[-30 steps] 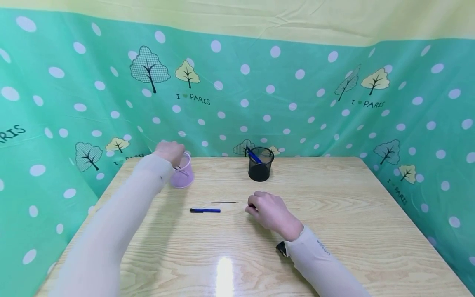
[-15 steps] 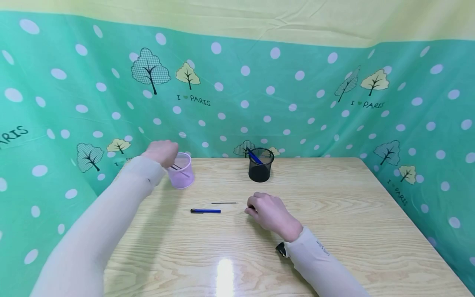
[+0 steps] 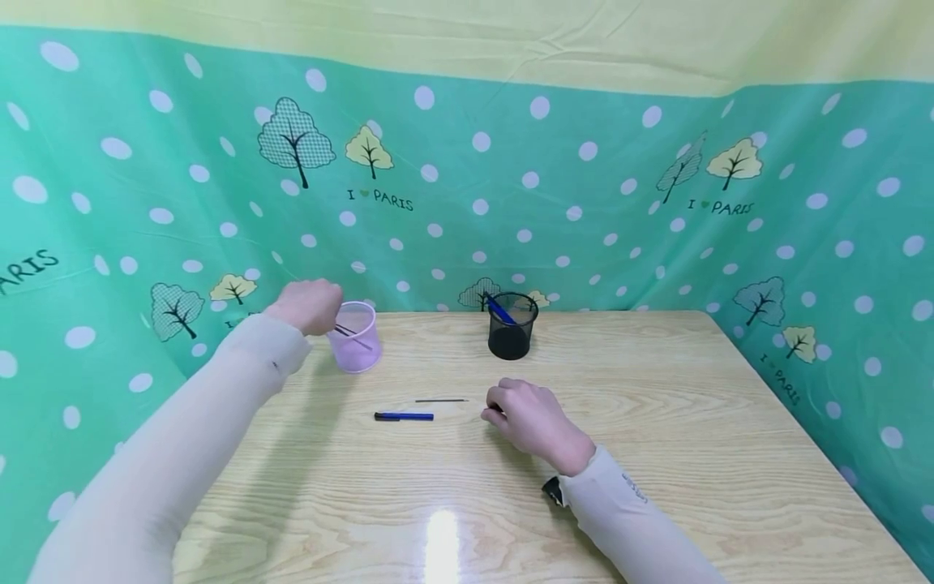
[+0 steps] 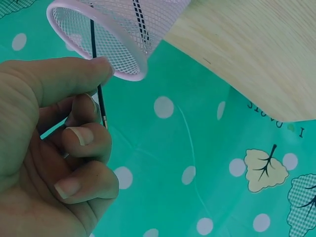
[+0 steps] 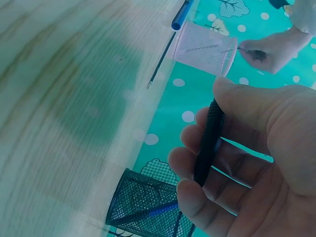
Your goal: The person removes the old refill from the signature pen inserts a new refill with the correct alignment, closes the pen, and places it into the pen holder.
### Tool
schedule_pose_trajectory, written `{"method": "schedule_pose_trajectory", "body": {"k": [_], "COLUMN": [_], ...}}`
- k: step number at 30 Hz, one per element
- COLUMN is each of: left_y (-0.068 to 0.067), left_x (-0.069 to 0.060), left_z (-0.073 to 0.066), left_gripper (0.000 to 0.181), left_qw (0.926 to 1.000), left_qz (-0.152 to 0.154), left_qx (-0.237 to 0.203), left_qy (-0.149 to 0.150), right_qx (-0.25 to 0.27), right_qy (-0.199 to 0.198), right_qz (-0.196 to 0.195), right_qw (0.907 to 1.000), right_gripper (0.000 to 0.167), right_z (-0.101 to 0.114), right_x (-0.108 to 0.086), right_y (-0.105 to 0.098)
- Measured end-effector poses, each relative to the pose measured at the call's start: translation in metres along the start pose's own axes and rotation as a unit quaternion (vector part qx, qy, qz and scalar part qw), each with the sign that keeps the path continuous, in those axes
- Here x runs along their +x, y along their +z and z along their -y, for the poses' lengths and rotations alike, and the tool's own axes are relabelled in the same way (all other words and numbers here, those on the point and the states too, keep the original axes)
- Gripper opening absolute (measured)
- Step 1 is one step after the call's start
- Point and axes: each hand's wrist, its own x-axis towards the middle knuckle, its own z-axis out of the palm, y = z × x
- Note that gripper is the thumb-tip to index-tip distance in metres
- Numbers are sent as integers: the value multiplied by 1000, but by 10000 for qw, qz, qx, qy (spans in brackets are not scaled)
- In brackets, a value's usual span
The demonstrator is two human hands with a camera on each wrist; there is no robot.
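In the left wrist view, my left hand [image 4: 64,133] pinches a thin black pen refill [image 4: 100,98] between thumb and fingers. The refill's far end reaches into the mouth of a purple mesh pen holder [image 3: 355,350], where another dark stick shows through the mesh. My right hand [image 3: 531,418] is low over the table, its curled fingers gripping a short black pen barrel [image 5: 210,138]. To its left lie another pen refill [image 3: 441,401] and a blue pen [image 3: 409,417] with a black end.
A black mesh pen holder [image 3: 508,345] with a blue pen [image 3: 499,309] inside stands at the table's back. Green patterned cloth [image 3: 467,178] hangs behind and at both sides of the wooden table [image 3: 657,389].
My left hand has shifted left from above the purple holder's mouth to the left side of its rim. My right hand stays in place.
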Motion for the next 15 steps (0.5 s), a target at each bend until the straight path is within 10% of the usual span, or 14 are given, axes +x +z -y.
{"method": "schedule_pose_trajectory", "body": {"k": [15], "left_y": [2], "left_x": [-10], "left_z": [13], "left_gripper": [8], "left_qw": [9999], "left_qz": [-95], "left_qx": [-140], "left_qy": [24], "right_qx": [14], "right_qy": [39], "right_qz": [-11], "right_qw": [10000], "right_gripper": [13], "right_z": [0], "right_x": [0], "right_y": [-3]}}
